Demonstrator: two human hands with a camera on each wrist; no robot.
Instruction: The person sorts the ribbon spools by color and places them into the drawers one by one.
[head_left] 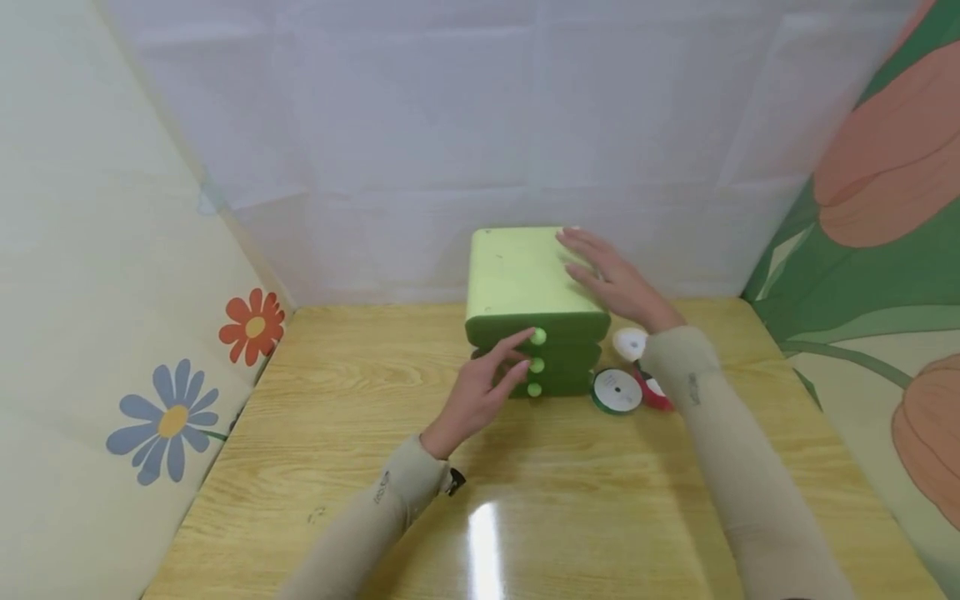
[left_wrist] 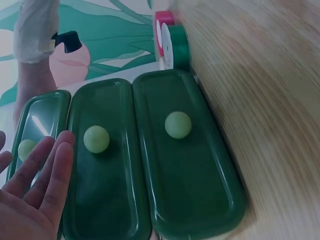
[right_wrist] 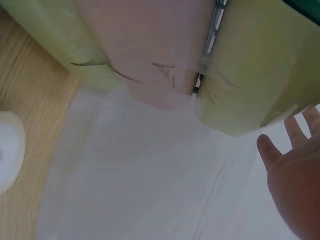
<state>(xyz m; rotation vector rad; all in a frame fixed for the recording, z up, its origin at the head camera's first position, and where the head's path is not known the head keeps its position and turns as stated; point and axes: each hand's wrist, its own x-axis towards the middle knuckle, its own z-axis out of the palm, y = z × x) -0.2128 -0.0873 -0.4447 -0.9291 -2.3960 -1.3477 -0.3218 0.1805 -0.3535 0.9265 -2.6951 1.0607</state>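
Note:
A small green drawer cabinet [head_left: 517,267] with a pale top and dark green drawer fronts stands against the back wall. Each front carries a round light-green knob; the top knob [head_left: 538,336] is highest, above the middle knob [left_wrist: 96,139] and the bottom knob [left_wrist: 178,125]. My left hand [head_left: 471,396] reaches in from the left, its index fingertip right at the top knob and the other fingers loosely extended. On the right edge of the cabinet's top, my right hand [head_left: 618,283] rests with fingers spread. The drawers look closed.
Right of the cabinet lie a green ribbon spool [head_left: 617,392], a red spool [head_left: 657,396] partly behind my right sleeve, and a white round item [head_left: 630,342]. All stand on a wooden table [head_left: 360,375]. A white sheet [head_left: 405,150] hangs behind.

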